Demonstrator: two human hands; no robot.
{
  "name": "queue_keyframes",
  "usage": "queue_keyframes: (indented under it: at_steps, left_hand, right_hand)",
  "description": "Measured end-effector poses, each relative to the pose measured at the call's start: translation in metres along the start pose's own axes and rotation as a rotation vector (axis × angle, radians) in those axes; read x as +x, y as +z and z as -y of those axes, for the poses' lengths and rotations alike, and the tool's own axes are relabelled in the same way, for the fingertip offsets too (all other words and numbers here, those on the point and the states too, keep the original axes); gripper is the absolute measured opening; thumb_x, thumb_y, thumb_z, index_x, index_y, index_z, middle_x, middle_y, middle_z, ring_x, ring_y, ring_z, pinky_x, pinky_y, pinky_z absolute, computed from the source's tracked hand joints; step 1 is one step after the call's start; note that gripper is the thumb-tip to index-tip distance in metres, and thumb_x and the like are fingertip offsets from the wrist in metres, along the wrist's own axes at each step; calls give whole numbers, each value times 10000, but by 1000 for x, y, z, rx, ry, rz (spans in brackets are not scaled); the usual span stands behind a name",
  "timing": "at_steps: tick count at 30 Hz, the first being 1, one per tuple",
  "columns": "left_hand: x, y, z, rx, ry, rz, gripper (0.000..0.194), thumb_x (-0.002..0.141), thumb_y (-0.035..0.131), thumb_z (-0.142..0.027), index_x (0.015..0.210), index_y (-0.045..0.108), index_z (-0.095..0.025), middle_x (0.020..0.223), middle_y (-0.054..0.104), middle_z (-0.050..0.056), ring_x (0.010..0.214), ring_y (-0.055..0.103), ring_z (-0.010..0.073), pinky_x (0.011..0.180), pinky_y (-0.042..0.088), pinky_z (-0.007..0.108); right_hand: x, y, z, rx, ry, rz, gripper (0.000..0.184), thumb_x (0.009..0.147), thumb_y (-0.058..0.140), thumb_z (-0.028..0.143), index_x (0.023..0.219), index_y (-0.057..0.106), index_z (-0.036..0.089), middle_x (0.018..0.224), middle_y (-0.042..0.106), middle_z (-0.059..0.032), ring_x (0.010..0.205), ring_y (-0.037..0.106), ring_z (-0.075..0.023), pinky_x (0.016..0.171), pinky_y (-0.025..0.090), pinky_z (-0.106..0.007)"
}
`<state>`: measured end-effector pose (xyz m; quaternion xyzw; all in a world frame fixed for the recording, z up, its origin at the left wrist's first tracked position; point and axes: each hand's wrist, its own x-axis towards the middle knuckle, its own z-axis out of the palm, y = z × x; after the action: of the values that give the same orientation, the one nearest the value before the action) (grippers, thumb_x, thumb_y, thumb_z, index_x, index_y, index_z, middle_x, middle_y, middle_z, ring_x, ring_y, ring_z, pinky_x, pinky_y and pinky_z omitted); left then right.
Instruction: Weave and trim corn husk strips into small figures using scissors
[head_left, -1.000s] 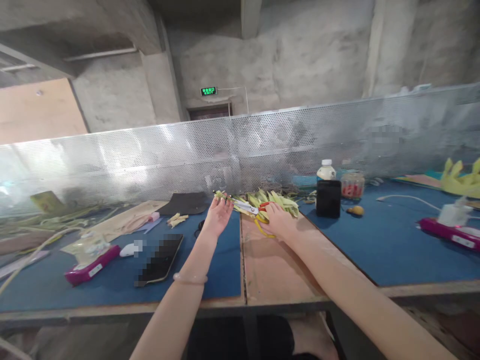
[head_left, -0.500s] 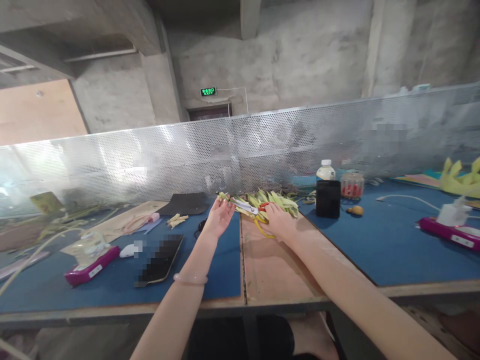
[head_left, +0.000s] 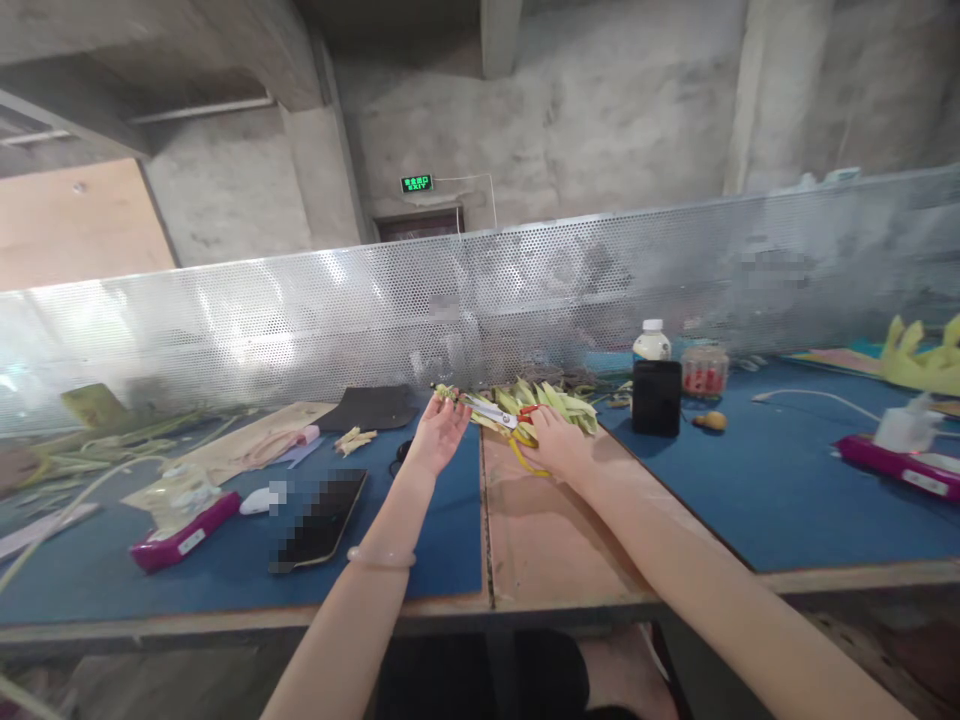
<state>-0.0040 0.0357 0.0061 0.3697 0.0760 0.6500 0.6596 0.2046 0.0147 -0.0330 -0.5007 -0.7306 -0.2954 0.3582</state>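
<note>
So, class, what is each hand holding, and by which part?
The right hand holds the scissors by the handle end. The left hand appears to pinch a greenish bundle at its fingertips; which part cannot be told.

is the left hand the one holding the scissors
No, the scissors have their handles in the right hand, while the left hand is beyond the blade tips.

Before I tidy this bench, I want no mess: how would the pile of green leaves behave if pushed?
The pile of green leaves is probably light, since the leaves look thin. It would likely spread, as they seem to overlap loosely. Rolling seems unlikely: it lies low and broad.
</note>
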Motion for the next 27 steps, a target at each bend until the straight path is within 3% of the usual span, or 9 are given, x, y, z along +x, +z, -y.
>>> queue_keyframes:
  at_steps: [27]
  left_hand:
    - [0, 0, 1, 87, -9, -5, 152, 772, 591, -53, 832, 616, -191, 893, 655, -6, 773, 616, 101, 840, 474, 286]
  right_hand:
    - [0, -2, 1, 40, 1, 35, 312, 787, 530, 425, 982, 539, 181, 1080, 607, -94, 991, 550, -210, 664, 427, -266]
